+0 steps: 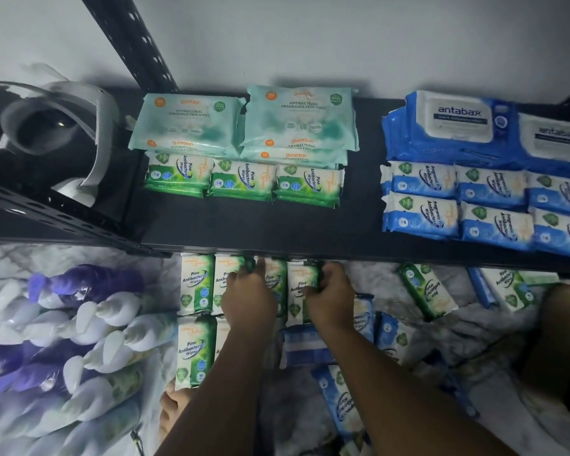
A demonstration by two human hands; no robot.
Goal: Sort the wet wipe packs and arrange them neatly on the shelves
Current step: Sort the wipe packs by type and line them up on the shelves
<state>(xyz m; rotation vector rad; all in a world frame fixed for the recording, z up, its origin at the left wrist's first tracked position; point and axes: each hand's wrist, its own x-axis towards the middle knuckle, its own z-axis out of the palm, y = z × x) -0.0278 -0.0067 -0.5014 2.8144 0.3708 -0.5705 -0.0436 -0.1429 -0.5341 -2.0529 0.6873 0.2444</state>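
Both hands are low in the middle of the view, just below the front edge of the black shelf [244,225]. The right hand [331,297] pinches a green pack [301,284] of pine wipes, thumb on its face and fingers curled over its far corner. That pack is at the right end of a near row of green packs [196,284] laid side by side on the pale marbled surface [392,281]. The left hand [249,301], at 9 o'clock from the right one and close to it but not touching, lies over the middle of that row with its fingertips at the packs' far ends; I cannot tell whether it grips one. A second row [195,350] of the same packs lies just behind, toward 6 o'clock. On the shelf at 12 o'clock are two stacks of pale green packs [191,123], with three shelf pine packs [242,182] in a line touching their front. At 2 o'clock are big blue packs [451,126] with white lids, and two lines of small blue packs [458,205] in front of them. At 10 o'clock is a white roll [79,126]. White and purple bottles [79,324] are heaped at 8 o'clock. Loose blue packs [389,337] lie at 5 o'clock, two crooked green packs [426,291] at 3 o'clock, and a bare foot [175,406] at 7 o'clock.
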